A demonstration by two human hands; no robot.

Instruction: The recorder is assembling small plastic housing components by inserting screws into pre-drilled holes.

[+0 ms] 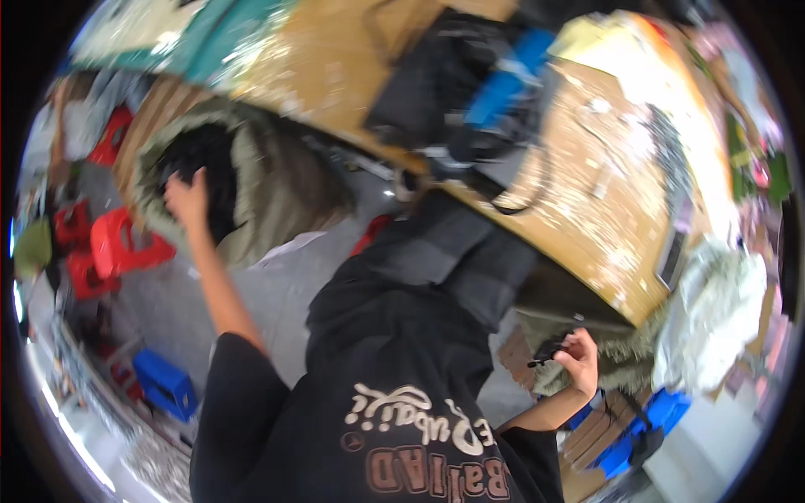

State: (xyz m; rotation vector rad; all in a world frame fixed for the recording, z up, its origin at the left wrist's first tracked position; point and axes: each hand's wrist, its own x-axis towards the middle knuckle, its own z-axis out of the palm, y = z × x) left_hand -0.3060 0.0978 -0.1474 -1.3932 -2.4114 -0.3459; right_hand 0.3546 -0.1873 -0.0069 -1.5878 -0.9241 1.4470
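A small black piece (549,347) sat pinched between the thumb and fingers of your right hand (580,362), held out beside the near edge of the surface, its exact form too blurred to tell. By its size against your fingers it looked light and easily managed in a fingertip hold; its body, rather than the thin end pointing left, seemed the safer place to grip, though whether it was stiff or fragile could not be told. Across your lap, your left hand (188,201) reached into the mouth of an olive-green sack (289,184), fingers parted against a mass of dark contents (221,159); whether they had closed on any of it could not be told. The sack, tilted with its opening toward you, appeared soft-walled, its thick rolled rim the likeliest handhold and its full load probably heavy to shift. Ahead, the brown, glossy surface (587,222) carried a black bag-like item (428,80) and a blue object (507,84). Red stools (127,243) and a blue crate (164,386) stood to your left; a pale plastic bag (713,310) hung at right.
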